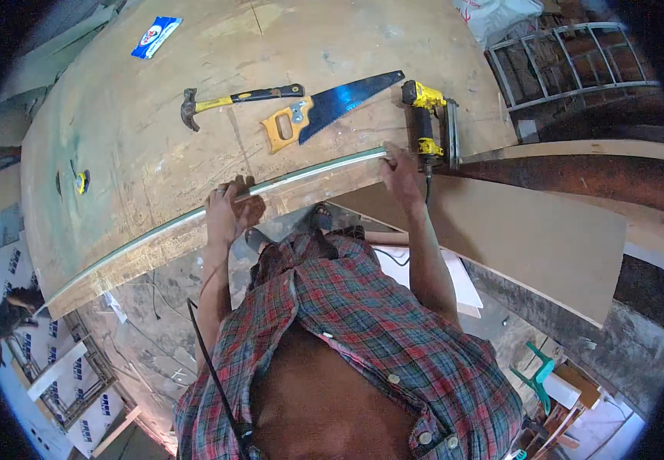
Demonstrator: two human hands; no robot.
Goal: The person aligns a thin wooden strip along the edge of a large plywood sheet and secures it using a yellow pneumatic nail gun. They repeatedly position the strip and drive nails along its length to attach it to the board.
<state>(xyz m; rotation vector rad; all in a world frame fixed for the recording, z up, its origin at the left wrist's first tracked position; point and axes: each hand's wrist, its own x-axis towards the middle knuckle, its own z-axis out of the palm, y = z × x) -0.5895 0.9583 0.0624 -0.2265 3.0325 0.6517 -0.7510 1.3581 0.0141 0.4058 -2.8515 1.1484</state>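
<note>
A long, thin white-and-green strip runs along the near edge of a wooden worktable. At its right end my right hand pinches it between the fingers. My left hand is closed over the strip nearer the middle, its fingers curled at the table edge. Beyond the strip lie a claw hammer with a yellow-and-black handle and a handsaw with a yellow grip. A yellow-and-black nail gun stands close beyond my right hand.
A tape measure sits at the table's left. A blue-and-white packet lies far left. Right of me is a brown board; a metal ladder-like frame is beyond. A dark shape, unclear, is near the strip's left end.
</note>
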